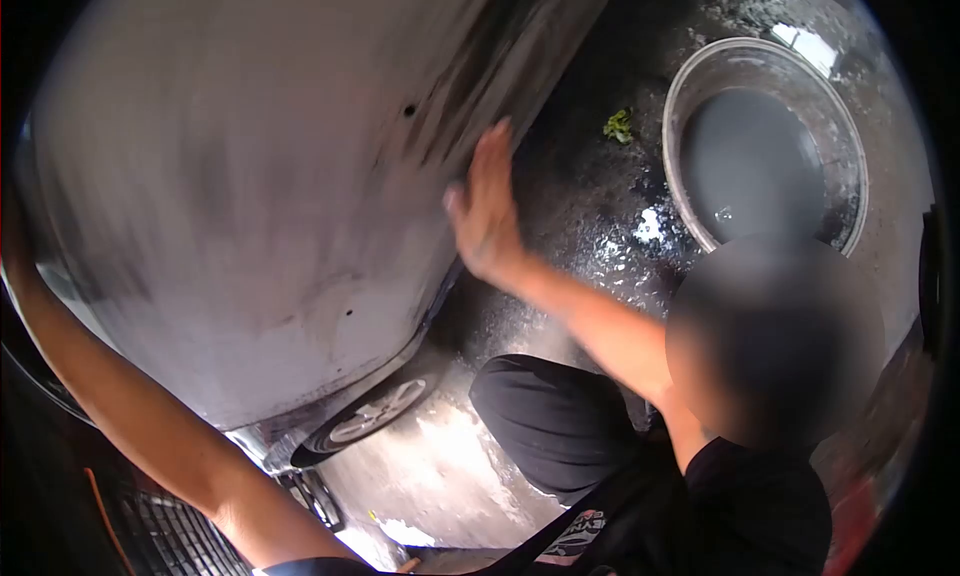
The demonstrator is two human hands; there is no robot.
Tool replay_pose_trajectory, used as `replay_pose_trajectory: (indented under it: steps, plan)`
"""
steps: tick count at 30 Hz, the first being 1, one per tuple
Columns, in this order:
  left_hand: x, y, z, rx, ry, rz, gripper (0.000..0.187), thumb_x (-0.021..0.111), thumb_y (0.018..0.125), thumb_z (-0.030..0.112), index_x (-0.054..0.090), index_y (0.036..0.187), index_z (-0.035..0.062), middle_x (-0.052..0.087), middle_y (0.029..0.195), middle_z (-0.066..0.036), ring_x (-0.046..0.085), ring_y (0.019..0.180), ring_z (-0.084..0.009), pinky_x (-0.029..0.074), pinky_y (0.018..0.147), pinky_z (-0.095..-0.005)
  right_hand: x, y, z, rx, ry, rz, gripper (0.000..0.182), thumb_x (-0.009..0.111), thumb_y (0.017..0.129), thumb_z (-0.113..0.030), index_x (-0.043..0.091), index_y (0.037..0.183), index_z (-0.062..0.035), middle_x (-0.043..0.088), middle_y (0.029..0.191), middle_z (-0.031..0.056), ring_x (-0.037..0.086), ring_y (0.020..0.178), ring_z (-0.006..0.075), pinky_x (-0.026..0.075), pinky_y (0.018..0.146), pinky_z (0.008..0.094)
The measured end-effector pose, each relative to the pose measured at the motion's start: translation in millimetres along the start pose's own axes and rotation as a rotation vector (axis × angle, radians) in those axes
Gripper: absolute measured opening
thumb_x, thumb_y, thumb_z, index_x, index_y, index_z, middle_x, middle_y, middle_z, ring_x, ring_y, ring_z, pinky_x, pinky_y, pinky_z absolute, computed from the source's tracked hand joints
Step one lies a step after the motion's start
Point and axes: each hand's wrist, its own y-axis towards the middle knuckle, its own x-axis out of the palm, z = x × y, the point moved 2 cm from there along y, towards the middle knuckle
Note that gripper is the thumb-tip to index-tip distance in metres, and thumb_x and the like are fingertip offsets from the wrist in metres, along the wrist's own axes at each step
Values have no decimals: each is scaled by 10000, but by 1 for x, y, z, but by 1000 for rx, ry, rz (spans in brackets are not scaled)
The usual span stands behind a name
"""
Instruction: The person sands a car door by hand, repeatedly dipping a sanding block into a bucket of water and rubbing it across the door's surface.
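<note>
Panel (250, 196) grey-smeared, filling the upper left, wheel (378, 416) below. Left arm (150, 431) stretched beside it, left hand lost past the dim edge, right hand out of view: state of both impossible to tell. Co-worker's hand (487, 211) flat, fingers together, at panel's edge. Bucket (745, 71) on wet floor (605, 216).

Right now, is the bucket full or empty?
Neither: the bucket is partly filled. Grey liquid hides its bottom, with bare inner wall showing above; depth cannot be told.
</note>
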Motion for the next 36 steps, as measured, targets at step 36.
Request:
replay_pose_trajectory:
  steps: [36]
  plan:
    - [16,-11,-6,-421,-331,49,566,476,1085,440,587,1461,32,623,1443,-212,569,1362,-366,417,1146,-424,-79,143,16,46,1,186,766,461,1101,-309,104,1620,127,62,1691,376,108,1573,535,168,1266,611]
